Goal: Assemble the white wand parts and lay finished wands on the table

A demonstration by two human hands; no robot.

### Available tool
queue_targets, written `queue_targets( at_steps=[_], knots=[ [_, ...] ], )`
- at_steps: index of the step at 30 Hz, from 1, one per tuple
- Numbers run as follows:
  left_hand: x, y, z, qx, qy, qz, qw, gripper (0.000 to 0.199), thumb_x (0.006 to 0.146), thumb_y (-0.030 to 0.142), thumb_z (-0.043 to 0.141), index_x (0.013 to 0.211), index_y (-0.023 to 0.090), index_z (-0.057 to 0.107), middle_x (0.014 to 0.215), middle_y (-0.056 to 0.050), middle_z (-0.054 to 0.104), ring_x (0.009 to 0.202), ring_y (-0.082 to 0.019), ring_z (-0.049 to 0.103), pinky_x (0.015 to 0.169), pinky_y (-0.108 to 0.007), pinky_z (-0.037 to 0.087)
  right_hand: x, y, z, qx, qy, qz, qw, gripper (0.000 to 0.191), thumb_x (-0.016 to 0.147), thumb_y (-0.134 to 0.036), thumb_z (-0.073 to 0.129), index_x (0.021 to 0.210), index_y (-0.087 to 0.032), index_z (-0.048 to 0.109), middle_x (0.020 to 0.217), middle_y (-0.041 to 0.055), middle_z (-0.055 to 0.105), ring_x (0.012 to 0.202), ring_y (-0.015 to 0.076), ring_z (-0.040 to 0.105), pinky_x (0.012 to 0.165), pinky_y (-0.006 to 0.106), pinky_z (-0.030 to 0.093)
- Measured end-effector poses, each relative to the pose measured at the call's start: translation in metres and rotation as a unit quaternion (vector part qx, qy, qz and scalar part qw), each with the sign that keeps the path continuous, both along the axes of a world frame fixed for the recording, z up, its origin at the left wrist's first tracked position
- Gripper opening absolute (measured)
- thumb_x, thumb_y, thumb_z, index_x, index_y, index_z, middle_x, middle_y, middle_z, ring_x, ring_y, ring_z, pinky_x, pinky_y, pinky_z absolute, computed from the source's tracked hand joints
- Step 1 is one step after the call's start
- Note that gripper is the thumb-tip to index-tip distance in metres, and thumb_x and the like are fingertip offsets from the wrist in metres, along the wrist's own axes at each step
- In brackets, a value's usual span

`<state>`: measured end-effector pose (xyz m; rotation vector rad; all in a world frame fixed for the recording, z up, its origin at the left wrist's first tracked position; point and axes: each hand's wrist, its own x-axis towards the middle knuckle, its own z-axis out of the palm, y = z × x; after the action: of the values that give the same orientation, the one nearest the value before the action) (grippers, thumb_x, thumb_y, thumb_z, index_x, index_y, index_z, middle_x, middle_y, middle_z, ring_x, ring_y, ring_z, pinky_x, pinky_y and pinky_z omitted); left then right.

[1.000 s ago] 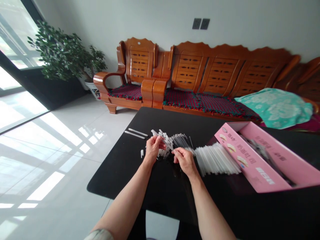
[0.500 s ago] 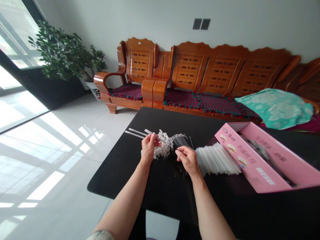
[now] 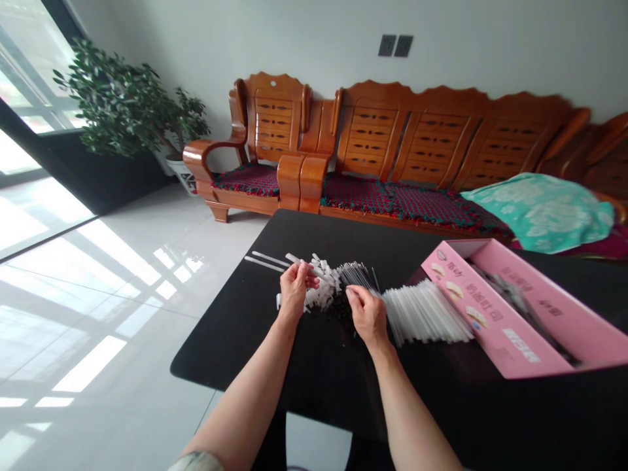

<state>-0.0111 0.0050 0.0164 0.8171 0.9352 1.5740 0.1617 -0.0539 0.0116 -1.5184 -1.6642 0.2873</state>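
My left hand [image 3: 294,288] is closed in a pinch on a thin white tube [image 3: 296,258] over the left side of the pile. Short white pieces [image 3: 321,296] lie just beyond its fingers. My right hand [image 3: 367,314] is closed too, thumb against forefinger, near small black pieces [image 3: 339,310]; whatever it grips is too small to make out. Thin dark rods [image 3: 357,275] lie in a bundle behind my right hand. Right of that hand, many translucent white tubes [image 3: 426,313] rest side by side. Two long, slim tubes [image 3: 265,263] lie at the left.
A pink box [image 3: 495,327], open at the top, stands on the black table [image 3: 235,340] at the right, with grey and dark items inside. Behind the table are a wooden sofa [image 3: 373,140] and a teal cloth [image 3: 544,212]. A potted plant [image 3: 132,104] stands at the left.
My left hand has shifted slightly right, toward my right hand. My right hand has moved only a little, its fingers still pinched.
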Motion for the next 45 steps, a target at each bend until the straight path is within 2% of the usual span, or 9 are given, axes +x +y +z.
queue_targets(
  at_steps=[8,15,19,23,30,34,38,41,45],
  knots=[
    [0.002,-0.002,0.001,0.019,0.036,-0.036,0.999,0.043,0.077,0.054,0.071,0.081,0.012,0.065,0.058,-0.002,0.064,0.049,-0.014,0.063,0.048,-0.023,0.053,-0.002,-0.002,0.004,-0.021,0.015,0.049,0.998,0.028,0.094,-0.040,0.052,0.089,-0.022,0.073,0.078,0.0059,0.075,0.070,0.0194,0.068,0.070,0.027,0.047],
    [-0.017,0.010,-0.006,-0.008,-0.008,0.142,0.990,0.045,0.078,0.058,0.066,0.084,0.013,0.062,0.059,0.000,0.062,0.049,-0.012,0.061,0.049,-0.023,0.051,0.016,0.001,0.002,-0.014,0.010,0.016,1.000,0.028,0.091,-0.040,0.054,0.084,-0.022,0.073,0.072,0.0052,0.073,0.064,0.0187,0.064,0.063,0.026,0.044],
    [-0.022,0.013,-0.009,-0.021,-0.022,0.205,0.978,0.047,0.079,0.060,0.064,0.085,0.014,0.060,0.058,0.001,0.061,0.050,-0.012,0.061,0.051,-0.023,0.051,0.029,0.004,-0.002,-0.003,-0.026,-0.090,0.996,0.027,0.088,-0.038,0.054,0.081,-0.022,0.074,0.066,0.0056,0.070,0.056,0.0179,0.058,0.055,0.027,0.035],
    [-0.016,0.008,-0.005,-0.002,-0.013,0.131,0.991,0.045,0.078,0.057,0.068,0.085,0.012,0.063,0.062,0.000,0.062,0.050,-0.010,0.059,0.051,-0.022,0.050,0.036,0.004,-0.004,-0.021,-0.105,-0.218,0.970,0.022,0.085,-0.030,0.057,0.077,-0.021,0.075,0.062,0.0076,0.068,0.052,0.0171,0.051,0.053,0.029,0.023],
    [-0.002,-0.003,0.003,0.036,0.012,-0.067,0.997,0.040,0.080,0.051,0.071,0.090,0.012,0.070,0.067,-0.002,0.064,0.054,-0.010,0.060,0.053,-0.021,0.052,0.036,0.002,0.000,-0.023,-0.103,-0.226,0.969,0.024,0.086,-0.034,0.058,0.083,-0.020,0.077,0.063,0.0091,0.068,0.053,0.0187,0.053,0.053,0.029,0.025],
    [0.003,-0.010,0.006,0.053,0.028,-0.193,0.979,0.040,0.081,0.050,0.071,0.096,0.013,0.071,0.067,-0.004,0.065,0.058,-0.014,0.064,0.057,-0.025,0.055,0.021,-0.001,0.008,0.006,0.056,-0.102,0.993,0.039,0.093,-0.047,0.049,0.090,-0.017,0.074,0.066,0.0071,0.068,0.060,0.0188,0.059,0.059,0.028,0.040],
    [0.007,-0.018,0.011,0.062,0.065,-0.272,0.958,0.041,0.081,0.050,0.070,0.097,0.012,0.072,0.068,-0.006,0.067,0.059,-0.015,0.065,0.057,-0.026,0.055,0.006,-0.005,0.019,-0.071,0.176,0.084,0.978,0.039,0.092,-0.051,0.051,0.090,-0.018,0.071,0.069,0.0035,0.068,0.063,0.0173,0.062,0.058,0.025,0.045],
    [0.008,-0.019,0.012,0.072,0.093,-0.289,0.950,0.041,0.081,0.049,0.071,0.096,0.011,0.073,0.065,-0.005,0.066,0.056,-0.014,0.062,0.056,-0.025,0.053,0.002,-0.007,0.024,-0.122,0.212,0.149,0.958,0.034,0.089,-0.049,0.058,0.087,-0.018,0.071,0.065,0.0012,0.066,0.059,0.0149,0.060,0.055,0.023,0.045],
    [0.004,-0.012,0.008,0.063,0.061,-0.239,0.967,0.041,0.083,0.047,0.070,0.100,0.011,0.072,0.069,-0.003,0.065,0.054,-0.011,0.058,0.053,-0.022,0.051,0.004,-0.006,0.022,-0.137,0.251,0.147,0.947,0.031,0.088,-0.046,0.061,0.079,-0.018,0.070,0.056,-0.0013,0.061,0.052,0.0111,0.053,0.049,0.021,0.041]
  ],
)
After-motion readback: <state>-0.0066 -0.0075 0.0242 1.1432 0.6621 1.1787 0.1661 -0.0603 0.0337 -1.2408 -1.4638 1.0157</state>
